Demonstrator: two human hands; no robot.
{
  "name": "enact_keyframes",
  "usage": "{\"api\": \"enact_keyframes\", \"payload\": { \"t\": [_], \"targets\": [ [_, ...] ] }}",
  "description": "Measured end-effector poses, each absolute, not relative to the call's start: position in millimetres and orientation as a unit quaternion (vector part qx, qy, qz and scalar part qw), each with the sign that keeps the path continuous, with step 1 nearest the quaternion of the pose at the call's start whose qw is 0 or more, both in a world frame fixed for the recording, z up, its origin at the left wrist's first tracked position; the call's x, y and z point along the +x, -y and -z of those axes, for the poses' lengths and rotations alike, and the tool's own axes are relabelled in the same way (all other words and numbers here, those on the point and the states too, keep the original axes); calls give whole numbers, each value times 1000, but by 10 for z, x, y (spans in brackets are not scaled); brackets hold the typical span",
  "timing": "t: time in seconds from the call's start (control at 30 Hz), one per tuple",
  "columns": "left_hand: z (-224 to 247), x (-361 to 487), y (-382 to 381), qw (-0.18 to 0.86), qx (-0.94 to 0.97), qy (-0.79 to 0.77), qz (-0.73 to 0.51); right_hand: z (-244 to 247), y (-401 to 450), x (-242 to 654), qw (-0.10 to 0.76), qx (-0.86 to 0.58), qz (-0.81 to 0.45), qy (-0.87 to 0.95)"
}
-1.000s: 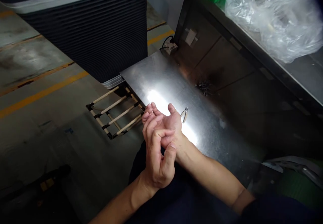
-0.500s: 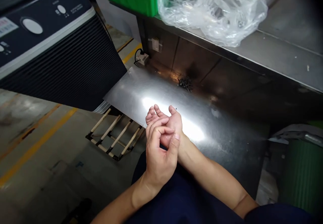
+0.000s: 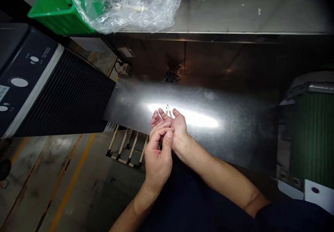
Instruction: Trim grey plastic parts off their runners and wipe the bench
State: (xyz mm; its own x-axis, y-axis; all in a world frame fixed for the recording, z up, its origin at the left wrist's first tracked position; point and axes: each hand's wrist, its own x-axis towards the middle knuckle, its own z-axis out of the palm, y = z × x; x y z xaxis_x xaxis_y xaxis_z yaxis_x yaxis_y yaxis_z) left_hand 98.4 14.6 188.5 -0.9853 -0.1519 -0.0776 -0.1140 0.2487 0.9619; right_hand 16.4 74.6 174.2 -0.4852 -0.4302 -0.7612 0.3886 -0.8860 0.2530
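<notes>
My left hand (image 3: 158, 155) is curled, its fingers lying across the fingers of my right hand (image 3: 174, 125), and it holds nothing that I can see. My right hand is palm up with its fingers apart, holding nothing. Just beyond its fingertips, small pliers (image 3: 168, 110) with pale handles lie on a bright steel sheet (image 3: 235, 127), partly hidden by my fingers. Farther off on the sheet's back part lies a small heap of dark screws or nails (image 3: 171, 77).
A black ribbed machine with a control panel (image 3: 52, 92) stands left. Above, a clear plastic bag (image 3: 125, 5) rests on a green crate (image 3: 57, 12) at a steel shelf's edge (image 3: 221, 32). A wood-and-black rack (image 3: 125, 148) lies below the sheet. A green ribbed bin (image 3: 310, 134) stands right.
The whole view has turned, bringing the shelf edge level. My hands stay together, and my left fingers have shifted across my right hand. The pliers now sit closer behind my fingertips in view.
</notes>
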Motion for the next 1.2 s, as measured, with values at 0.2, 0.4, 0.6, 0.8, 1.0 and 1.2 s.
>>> {"api": "enact_keyframes", "payload": {
  "t": [0.2, 0.4, 0.6, 0.8, 1.0, 1.2],
  "targets": [
    [-1851, 1011, -333, -30, 86, 776, 624, -1706, -1028, 250, 202, 460, 864, 26],
    [-1784, 841, -367, -65, 38, 762, 643, -1638, -1131, 192, 132, 450, 882, 43],
    [-1833, 750, -136, -4, -30, 799, 601, -1764, -1030, -20, 79, 402, 909, 74],
    [-1891, 600, 208, -134, 21, 717, 684, -1871, -790, -260, 43, 353, 932, 71],
    [-1925, 337, 329, -204, 32, 642, 738, -1899, -601, -457, 33, 329, 942, 58],
    [-1953, 177, 368, -199, 5, 644, 738, -1902, -567, -578, 11, 323, 944, 57]
  ]
}}
